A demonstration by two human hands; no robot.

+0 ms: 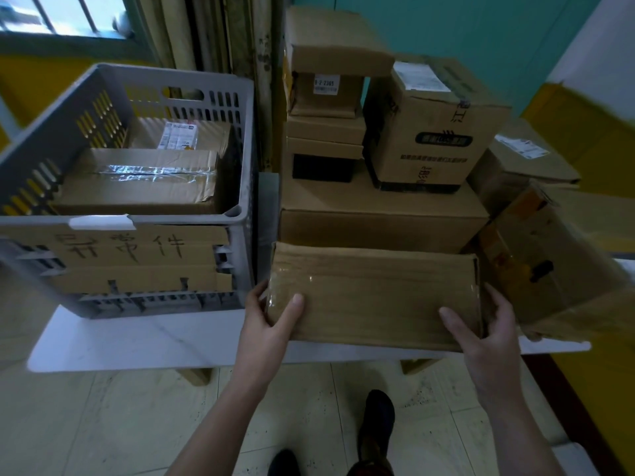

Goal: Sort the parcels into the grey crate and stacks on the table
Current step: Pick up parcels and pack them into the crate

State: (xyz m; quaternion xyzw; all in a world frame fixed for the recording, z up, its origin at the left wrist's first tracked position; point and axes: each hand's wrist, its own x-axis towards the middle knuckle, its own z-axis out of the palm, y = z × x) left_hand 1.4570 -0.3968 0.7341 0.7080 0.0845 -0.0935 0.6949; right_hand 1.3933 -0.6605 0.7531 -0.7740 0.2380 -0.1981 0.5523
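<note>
**Flat parcel (371, 297) held at both ends**

A white worktop (137, 338) carries a grey crate (245, 149), part filled, at left and a stack of boxes (378, 218) to its right. The parcel is at the front edge, just beside the crate. The left hand (271, 317) and right hand (481, 331) have fingers clamped on its ends, thumbs on top. It is best lifted level, both ends together.

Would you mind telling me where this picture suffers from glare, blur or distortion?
Head view: glare on the taped parcel in the grey crate, whose walls splay under the wide lens; blurred window and right edge; held parcel, left hand, right hand fairly sharp.
</note>
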